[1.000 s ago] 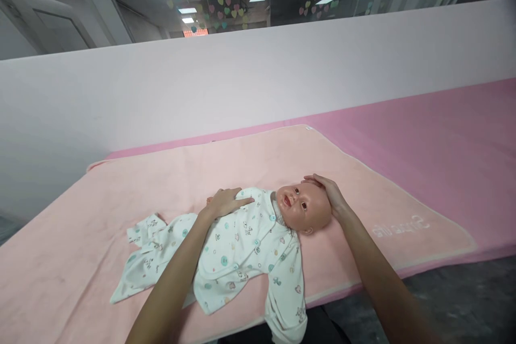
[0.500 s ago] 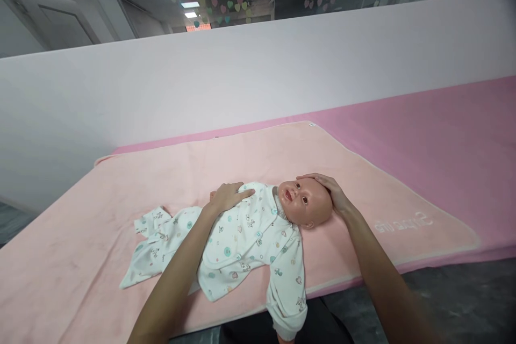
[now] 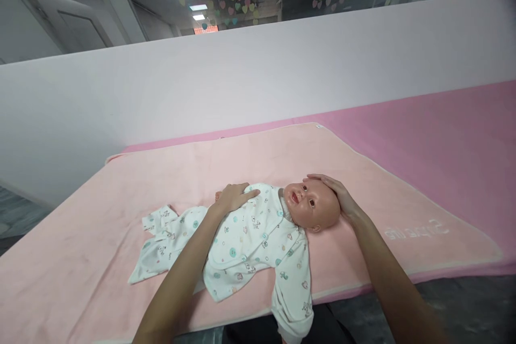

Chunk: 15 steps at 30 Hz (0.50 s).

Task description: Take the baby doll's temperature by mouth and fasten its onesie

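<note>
A baby doll (image 3: 258,231) lies on its back on a peach blanket (image 3: 121,204), its head to the right. It wears a white top and trousers printed with small animals and dots. My left hand (image 3: 236,197) rests flat on the doll's far side at the belly, fingers stretched out. Against the crown of the doll's head (image 3: 312,207) lies my right hand (image 3: 338,196), open and cupped along it. The doll's near sleeve (image 3: 293,295) hangs over the blanket's front edge. My left forearm hides part of its trousers (image 3: 169,236).
Under the blanket is a pink mat (image 3: 451,145) that shows at the right and back. A low white wall (image 3: 242,75) stands behind it, with glass bearing heart stickers above. Grey floor (image 3: 459,306) shows at the lower right, beyond the mat's edge.
The whole view has shifted slightly, so everything appears a little further right. Both hands keep their places on the doll, and the doll lies as before.
</note>
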Tool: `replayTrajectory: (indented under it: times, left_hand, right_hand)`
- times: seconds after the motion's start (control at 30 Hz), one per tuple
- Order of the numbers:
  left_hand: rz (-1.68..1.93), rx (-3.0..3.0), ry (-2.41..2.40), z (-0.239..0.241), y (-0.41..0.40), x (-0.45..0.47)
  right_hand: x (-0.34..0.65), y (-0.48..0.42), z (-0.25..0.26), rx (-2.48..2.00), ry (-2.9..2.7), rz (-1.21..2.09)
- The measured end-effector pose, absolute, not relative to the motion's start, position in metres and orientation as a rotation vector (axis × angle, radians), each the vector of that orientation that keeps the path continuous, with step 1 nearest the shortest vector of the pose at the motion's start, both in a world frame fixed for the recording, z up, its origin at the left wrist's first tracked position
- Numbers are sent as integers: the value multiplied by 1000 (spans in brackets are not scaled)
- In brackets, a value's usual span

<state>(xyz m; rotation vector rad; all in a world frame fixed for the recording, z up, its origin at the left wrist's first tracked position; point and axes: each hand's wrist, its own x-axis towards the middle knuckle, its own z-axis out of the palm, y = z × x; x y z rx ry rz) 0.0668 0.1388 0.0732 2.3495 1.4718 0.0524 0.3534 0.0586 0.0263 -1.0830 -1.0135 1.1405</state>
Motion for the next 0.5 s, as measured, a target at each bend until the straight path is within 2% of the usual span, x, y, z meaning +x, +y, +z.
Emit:
replayTrajectory:
  times: [0.17, 0.27, 0.4, 0.5]
  left_hand:
    - [174, 2548, 1455, 94, 127, 72]
    - [326, 2718, 1251, 120, 99, 81]
    - [-122, 2695, 943, 131, 52, 101]
    - [-298, 2766, 1117, 121, 34, 113]
  right_hand:
    - [353, 59, 28, -1110, -956, 1092]
    - [351, 58, 27, -1143, -1021, 1134]
    - [351, 59, 24, -1133, -1027, 1111]
    - [353, 61, 22, -1125, -1051, 1117]
